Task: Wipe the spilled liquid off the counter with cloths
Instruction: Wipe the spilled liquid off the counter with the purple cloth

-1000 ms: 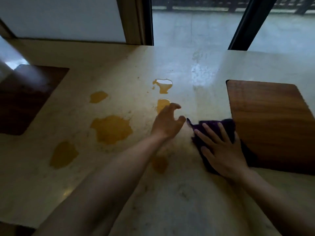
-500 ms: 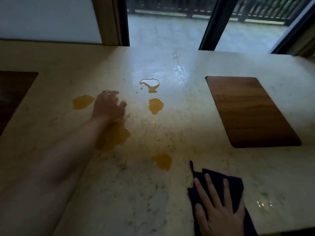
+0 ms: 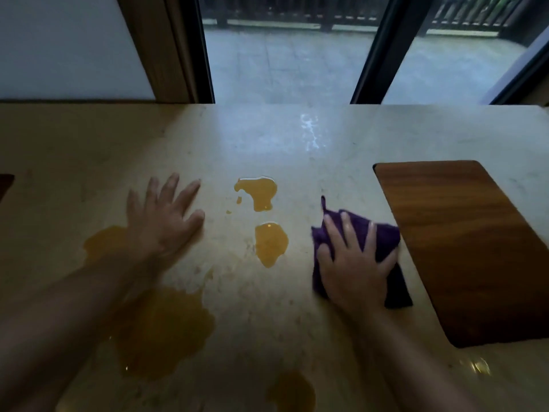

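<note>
Here the right hand pressed the purple cloth flat, fingers spread, beside the wooden board. The nearest orange puddle lay just to its left, elongated toward the person; the left hand rested open on the counter, holding nothing.

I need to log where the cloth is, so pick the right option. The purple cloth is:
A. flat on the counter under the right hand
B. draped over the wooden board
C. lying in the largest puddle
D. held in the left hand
A: the right hand presses with straight fingers on the purple cloth, which lies on the counter beside the wooden board; the left hand holds nothing.
</note>
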The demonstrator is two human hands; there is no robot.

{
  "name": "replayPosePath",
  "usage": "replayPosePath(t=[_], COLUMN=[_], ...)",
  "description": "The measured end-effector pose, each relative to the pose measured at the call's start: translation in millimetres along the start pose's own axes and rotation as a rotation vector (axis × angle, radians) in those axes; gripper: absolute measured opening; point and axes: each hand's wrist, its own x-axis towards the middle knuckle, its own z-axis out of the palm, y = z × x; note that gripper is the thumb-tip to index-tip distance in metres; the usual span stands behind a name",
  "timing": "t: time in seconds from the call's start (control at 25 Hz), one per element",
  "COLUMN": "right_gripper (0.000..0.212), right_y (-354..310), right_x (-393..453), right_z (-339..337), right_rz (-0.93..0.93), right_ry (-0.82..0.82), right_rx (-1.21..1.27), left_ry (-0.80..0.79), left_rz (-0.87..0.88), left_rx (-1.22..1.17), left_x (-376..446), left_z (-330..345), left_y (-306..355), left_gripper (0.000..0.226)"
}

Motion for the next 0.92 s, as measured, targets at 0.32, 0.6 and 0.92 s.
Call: replayPosePath(t=[0.32, 0.6, 0.92], right_gripper=[0.058, 0.058, 0.055], right_y=[-55, -125, -123], right_x=[293, 374, 244], right_z=[-19, -16, -8], right_rz=[0.06, -0.075, -0.535], right_ry=[-0.096, -0.147, -0.196], right_rx=[0.047, 0.023, -0.038], left_ry=[-0.002, -0.026, -0.014], left_rz=[-0.016, -0.018, -0.006], left_rx=[-0.033, -0.018, 0.002], left_x=[2, 1, 3], left_z=[1, -3, -1], left_y=[2, -1, -5], left_gripper=[0.072, 0.074, 0.077])
